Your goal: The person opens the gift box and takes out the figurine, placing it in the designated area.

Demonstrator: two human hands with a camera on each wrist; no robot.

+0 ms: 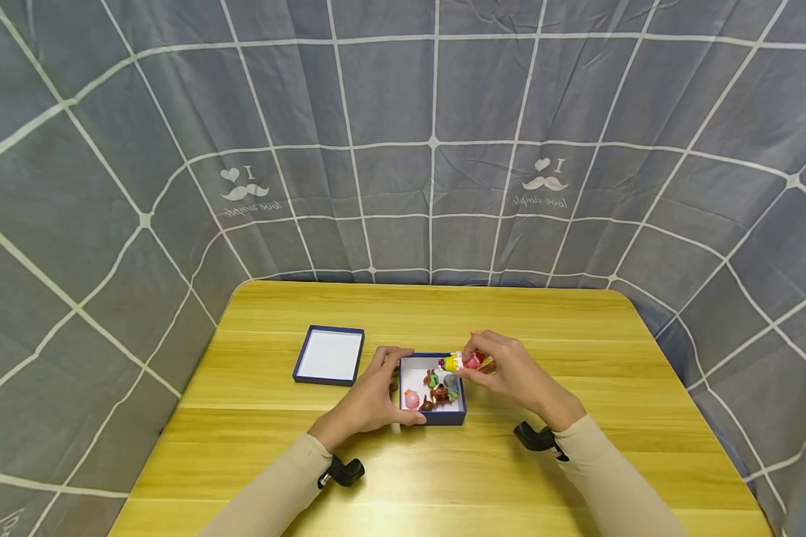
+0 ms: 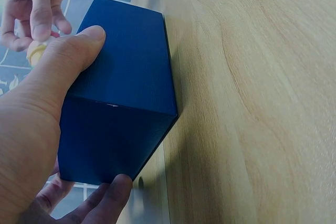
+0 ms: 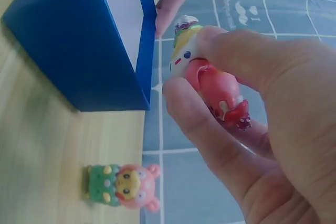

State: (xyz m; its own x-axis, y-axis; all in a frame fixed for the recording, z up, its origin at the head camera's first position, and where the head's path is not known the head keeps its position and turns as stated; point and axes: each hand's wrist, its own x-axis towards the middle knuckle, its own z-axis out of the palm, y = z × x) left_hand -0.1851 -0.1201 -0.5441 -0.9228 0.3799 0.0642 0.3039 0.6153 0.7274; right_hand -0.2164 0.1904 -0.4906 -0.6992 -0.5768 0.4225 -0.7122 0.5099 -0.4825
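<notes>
A blue box [image 1: 445, 419] with a white inside holds several small figurines, among them a pink one [image 1: 412, 399] and a brown one [image 1: 439, 394]. My left hand [image 1: 372, 395] grips the box's left side, its thumb on the near wall and fingers toward the far wall. Above the box's right far corner, my right hand [image 1: 510, 373] pinches a figurine [image 3: 212, 82] with a yellow and white top and a pink-red body between thumb and fingers. In the right wrist view that figurine is beside the box opening, apart from it.
A blue-edged square lid [image 1: 329, 355] lies white inside up, left of the box on the wooden table [image 1: 443, 485]. Another figurine [image 3: 123, 185], pink and green, stands on the table near the box's right side. A grey gridded curtain [image 1: 389, 179] surrounds the table.
</notes>
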